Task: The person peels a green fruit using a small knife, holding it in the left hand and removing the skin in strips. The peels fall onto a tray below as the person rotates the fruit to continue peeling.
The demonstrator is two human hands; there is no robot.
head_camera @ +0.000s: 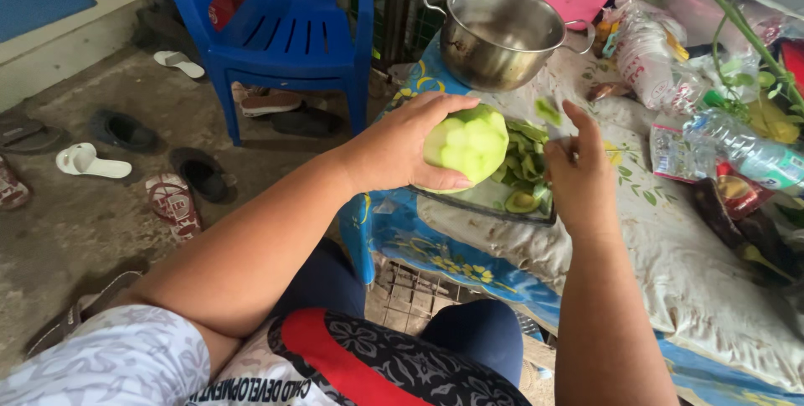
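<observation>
My left hand (400,148) grips a peeled pale-green fruit (471,142), round and faceted, and holds it above a dark tray (502,202). The tray carries a heap of green peelings (528,163) and an end piece of the fruit. My right hand (582,175) is closed around a knife, its blade (554,108) rising beside the fruit with a strip of green peel on it. The knife's handle is hidden inside the fist.
A steel pot (498,33) with two handles stands behind the tray on a table with a flowered cloth (670,238). Plastic bags, a water bottle (745,150) and plant stems crowd the right. A blue plastic chair (289,25) and several sandals sit on the concrete floor at left.
</observation>
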